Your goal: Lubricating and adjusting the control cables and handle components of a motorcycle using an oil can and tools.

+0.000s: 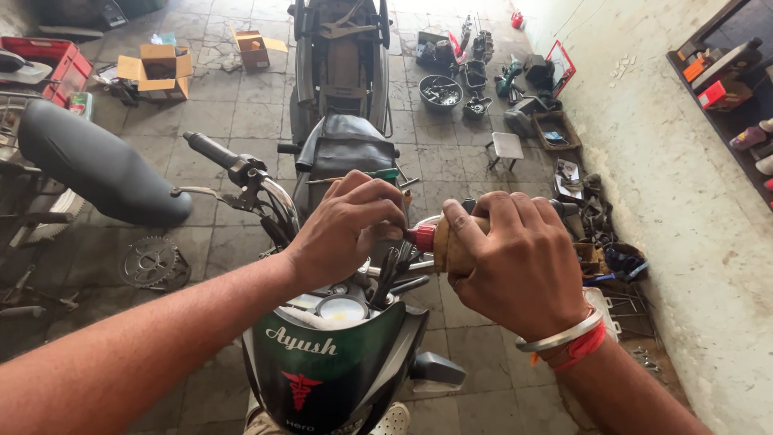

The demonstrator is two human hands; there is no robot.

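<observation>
I look down over the front of a motorcycle with a dark green headlight cowl [338, 362] and chrome handlebar [278, 193]. My right hand [519, 262] is wrapped around a tool with a wooden handle [451, 246] and a red collar [420, 237], held level and pointing left. My left hand [350, 225] pinches the tool's tip at the cables and fittings behind the cowl. A round white gauge face [342, 309] sits just below my left hand. A metal bangle and red thread circle my right wrist.
A black seat [97, 165] lies on the left, a sprocket [153, 262] on the tiled floor beside it. Cardboard boxes [157, 68] and a red crate [52, 60] stand at the back left. Tools, a bowl of parts [440, 90] and trays line the white wall on the right.
</observation>
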